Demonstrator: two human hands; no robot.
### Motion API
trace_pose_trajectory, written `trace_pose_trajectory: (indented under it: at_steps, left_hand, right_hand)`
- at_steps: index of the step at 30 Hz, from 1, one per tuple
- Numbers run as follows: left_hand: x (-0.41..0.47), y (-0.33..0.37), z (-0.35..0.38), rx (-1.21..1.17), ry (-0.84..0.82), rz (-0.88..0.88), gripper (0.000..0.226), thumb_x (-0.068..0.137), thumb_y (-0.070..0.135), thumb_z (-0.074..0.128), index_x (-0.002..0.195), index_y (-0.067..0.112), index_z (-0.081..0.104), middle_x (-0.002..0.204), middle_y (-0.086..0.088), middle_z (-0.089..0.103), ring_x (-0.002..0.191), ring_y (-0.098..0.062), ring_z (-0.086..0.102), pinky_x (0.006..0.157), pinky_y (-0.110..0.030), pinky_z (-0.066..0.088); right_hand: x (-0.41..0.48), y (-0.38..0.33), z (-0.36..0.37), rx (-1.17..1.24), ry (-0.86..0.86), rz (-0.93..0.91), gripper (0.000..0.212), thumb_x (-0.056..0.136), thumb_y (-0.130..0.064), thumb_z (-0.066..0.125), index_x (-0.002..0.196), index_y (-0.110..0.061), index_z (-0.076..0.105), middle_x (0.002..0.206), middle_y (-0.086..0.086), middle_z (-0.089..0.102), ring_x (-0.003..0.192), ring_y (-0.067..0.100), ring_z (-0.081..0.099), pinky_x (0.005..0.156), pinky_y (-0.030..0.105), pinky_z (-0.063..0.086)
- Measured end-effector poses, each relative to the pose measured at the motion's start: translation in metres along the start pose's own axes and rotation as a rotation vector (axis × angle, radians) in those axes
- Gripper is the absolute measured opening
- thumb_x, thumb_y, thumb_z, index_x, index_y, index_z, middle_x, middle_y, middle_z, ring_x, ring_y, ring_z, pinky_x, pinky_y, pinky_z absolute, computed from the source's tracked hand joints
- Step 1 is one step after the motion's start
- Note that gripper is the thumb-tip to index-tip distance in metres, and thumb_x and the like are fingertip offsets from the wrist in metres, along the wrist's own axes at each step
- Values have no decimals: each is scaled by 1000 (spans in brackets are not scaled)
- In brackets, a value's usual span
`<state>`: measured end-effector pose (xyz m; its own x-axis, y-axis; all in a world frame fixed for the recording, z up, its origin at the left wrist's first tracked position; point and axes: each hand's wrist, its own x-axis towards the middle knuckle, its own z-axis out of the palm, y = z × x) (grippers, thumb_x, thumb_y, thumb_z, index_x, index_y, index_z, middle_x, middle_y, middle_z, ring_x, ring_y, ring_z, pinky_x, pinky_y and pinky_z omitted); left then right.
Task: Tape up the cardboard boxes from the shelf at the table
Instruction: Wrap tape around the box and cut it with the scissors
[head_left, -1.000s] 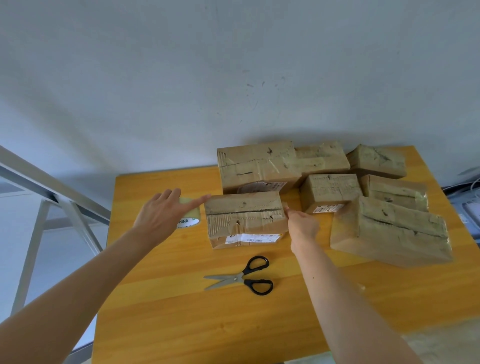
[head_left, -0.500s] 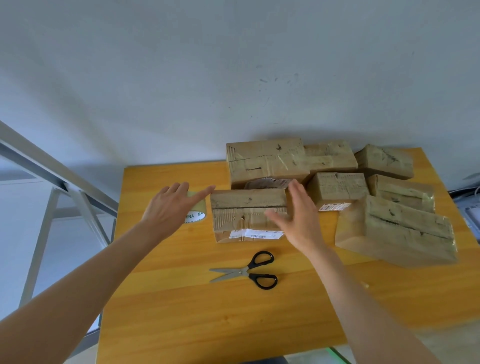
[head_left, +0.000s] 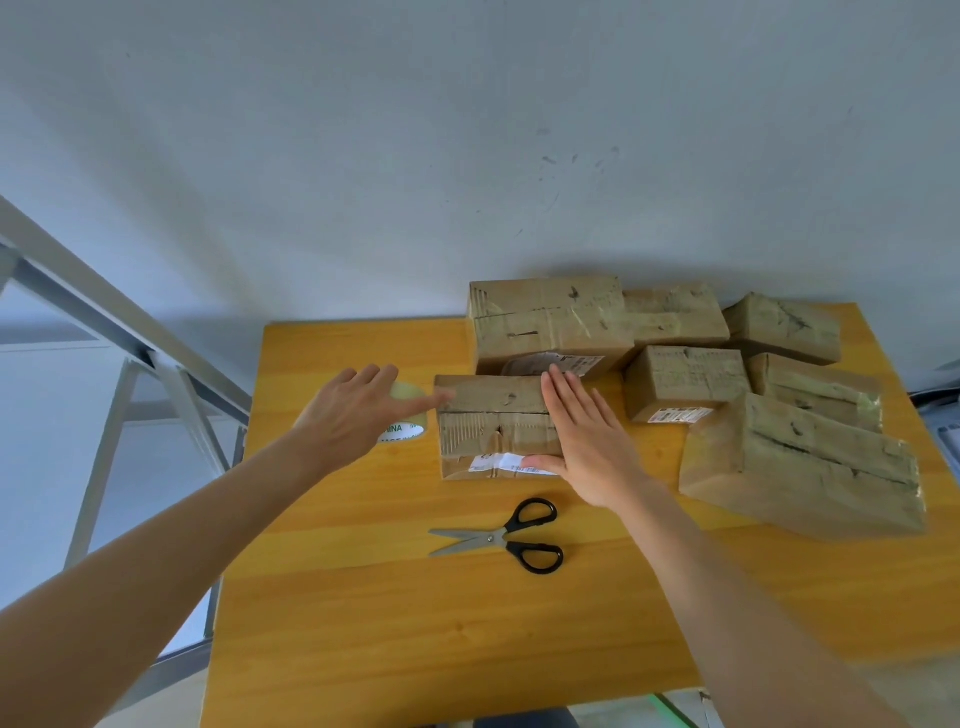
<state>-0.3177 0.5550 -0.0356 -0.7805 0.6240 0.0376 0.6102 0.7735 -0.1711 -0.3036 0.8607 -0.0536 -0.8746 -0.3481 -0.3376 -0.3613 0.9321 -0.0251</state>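
– Hands first, pls: what's on yr feed?
– L hand (head_left: 353, 415) is relaxed, fingers straight & a bit spread, reaching over the tape roll (head_left: 410, 434). Its index tip sits at the top left edge of the front box (head_left: 493, 415); I can't tell if it really touches. R hand (head_left: 587, 441) lies flat on that box's right end, fingers straight & close together on top, thumb down on the front face by the white label. Neither hand grips anything.
– Where's the box itself?
– On the yellow table (head_left: 415, 623), mid-width, toward the far side. Its top seam runs left-right & the cardboard is creased. The tape roll is just beside its left end, mostly hidden under the L hand.
– Anything else nr it?
– Scissors (head_left: 506, 535), black handles, blades together, tips pointing left. They lie nearer me than the box & apart from it. Right behind the front box I see a bigger box (head_left: 545, 322), label on its front. Further right, packed close: far box (head_left: 675, 317), corner box (head_left: 784, 327), small box (head_left: 685, 379), taped box (head_left: 815, 389) & a large box (head_left: 800, 467) at the right edge. Grey wall (head_left: 467, 156) behind, metal frame (head_left: 104, 317) off to the left.
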Motion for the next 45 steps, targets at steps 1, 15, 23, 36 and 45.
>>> trace_pose_trajectory:
  at_steps: [1, 15, 23, 36, 45]
  left_hand:
    - [0, 0, 0, 14, -11, 17, 127, 64, -11, 68, 149, 44, -9, 79, -9, 47, 60, -19, 42, 49, -31, 41]
    - [-3, 5, 15, -8, -192, -6, 131, 67, -2, 74, 145, 48, -19, 81, -4, 50, 62, -16, 44, 50, -26, 39]
    - [-5, 9, 15, 19, -141, -33, 116, 68, -1, 73, 148, 46, 3, 81, -6, 54, 62, -17, 47, 51, -27, 41]
    - [-12, 14, 8, -839, -220, -500, 64, 82, 45, 71, 138, 26, 47, 131, 8, 55, 121, -15, 49, 91, -24, 38]
    - [-10, 4, 13, -711, -401, -494, 53, 92, 46, 57, 142, 36, 44, 140, -5, 49, 137, -25, 35, 105, -39, 34]
  right_hand:
    - [-1, 0, 0, -1, -2, 1, 109, 67, -82, 3, 145, -14, -32, 155, 3, -35, 145, 19, -27, 122, 38, -7]
    - [-7, -16, 5, -21, 69, -13, 93, 82, -75, -10, 149, -13, -24, 157, 5, -29, 145, 20, -26, 118, 37, -15]
    - [16, -79, 0, 40, 60, -70, 94, 88, -74, 5, 149, -8, -26, 155, 7, -34, 144, 20, -29, 120, 36, -14]
    - [26, -103, 18, 63, 234, -137, 74, 96, -58, 11, 155, -13, 5, 163, 12, 3, 151, 25, 0, 122, 39, 4]
    - [21, -101, 21, 35, 228, -173, 71, 98, -54, 20, 155, -16, 3, 163, 10, -1, 151, 23, -1, 121, 37, 2]
